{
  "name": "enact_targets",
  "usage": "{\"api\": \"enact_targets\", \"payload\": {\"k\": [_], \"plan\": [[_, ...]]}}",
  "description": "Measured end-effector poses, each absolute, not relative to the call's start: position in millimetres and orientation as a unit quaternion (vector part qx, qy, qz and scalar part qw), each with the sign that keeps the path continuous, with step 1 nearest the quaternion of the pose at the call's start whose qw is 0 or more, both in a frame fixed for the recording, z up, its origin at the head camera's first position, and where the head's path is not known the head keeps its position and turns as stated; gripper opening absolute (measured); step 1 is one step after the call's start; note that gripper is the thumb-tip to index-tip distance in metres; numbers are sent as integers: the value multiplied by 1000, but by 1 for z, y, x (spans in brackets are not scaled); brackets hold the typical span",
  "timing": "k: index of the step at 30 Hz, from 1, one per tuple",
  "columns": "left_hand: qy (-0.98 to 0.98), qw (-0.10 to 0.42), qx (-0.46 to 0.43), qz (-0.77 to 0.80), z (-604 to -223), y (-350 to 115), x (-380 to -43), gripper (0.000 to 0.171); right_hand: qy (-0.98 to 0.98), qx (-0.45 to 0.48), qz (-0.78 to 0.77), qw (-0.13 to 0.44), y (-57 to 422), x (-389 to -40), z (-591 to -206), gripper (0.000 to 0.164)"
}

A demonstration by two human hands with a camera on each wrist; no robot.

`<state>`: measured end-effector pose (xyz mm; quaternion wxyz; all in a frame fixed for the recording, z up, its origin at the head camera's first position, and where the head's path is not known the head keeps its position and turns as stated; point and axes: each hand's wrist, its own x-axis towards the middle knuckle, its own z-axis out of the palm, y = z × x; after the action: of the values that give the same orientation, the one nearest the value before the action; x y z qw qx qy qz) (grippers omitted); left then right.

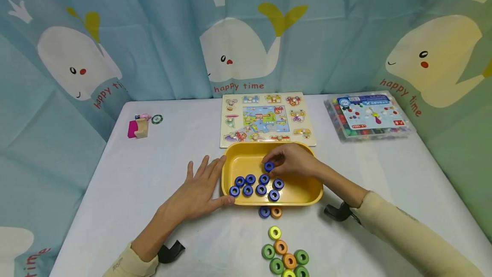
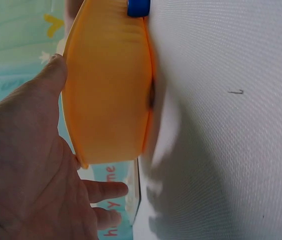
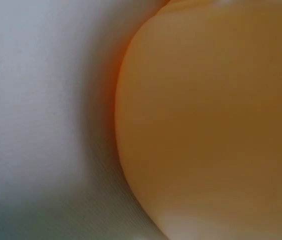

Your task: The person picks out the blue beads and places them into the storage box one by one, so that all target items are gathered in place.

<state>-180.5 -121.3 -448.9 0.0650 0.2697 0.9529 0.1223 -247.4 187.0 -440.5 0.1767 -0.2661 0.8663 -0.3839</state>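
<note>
A yellow plastic tray [image 1: 303, 191] lies on the table, its wall [image 2: 106, 90] filling much of the left wrist view. Inside it, several blue rings [image 1: 261, 190] are spread over the left and middle of the floor. My right hand [image 1: 294, 160] reaches in over the right rim and pinches one more blue ring [image 1: 269, 166] between thumb and fingers. With fingers spread, my left hand [image 1: 201, 185] rests against the left side of the tray, thumb at the front corner. The right wrist view shows only the tray's outer wall [image 3: 206, 120] up close; the hand is hidden there.
Just before the tray sit a blue ring [image 1: 264, 212] and an orange ring [image 1: 276, 212]. Nearer lie several green, orange and yellow rings [image 1: 280, 247]. Behind stands a picture puzzle board [image 1: 230, 129]; a clear box of beads [image 1: 369, 116] is back right, small toys [image 1: 141, 127] back left.
</note>
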Motion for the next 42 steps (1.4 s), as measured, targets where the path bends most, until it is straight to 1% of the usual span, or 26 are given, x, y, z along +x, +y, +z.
{"api": "enact_targets", "payload": {"k": [5, 8, 19, 24, 28, 33, 38, 42], "plan": [[953, 63, 270, 124, -449, -121, -181, 100, 861, -273, -379, 199, 183, -250, -443, 29], [953, 64, 269, 124, -449, -121, -181, 100, 861, -277, -375, 201, 183, -252, -444, 29], [954, 72, 263, 122, -449, -121, -181, 100, 869, -287, -353, 192, 182, -252, -447, 30], [955, 80, 258, 122, -449, -121, -179, 100, 880, -269, -351, 174, 184, -245, -437, 35], [954, 81, 259, 126, -449, -121, -178, 100, 891, -248, -355, 133, 187, -225, -410, 34], [955, 74, 260, 125, -449, -121, -178, 100, 898, -247, -355, 83, 191, -183, -378, 28], [955, 71, 260, 125, -448, -121, -178, 100, 893, -252, -367, 74, 193, -141, -373, 29], [955, 68, 261, 121, -448, -121, -179, 100, 887, -256, -380, 68, 190, -116, -385, 28]]}}
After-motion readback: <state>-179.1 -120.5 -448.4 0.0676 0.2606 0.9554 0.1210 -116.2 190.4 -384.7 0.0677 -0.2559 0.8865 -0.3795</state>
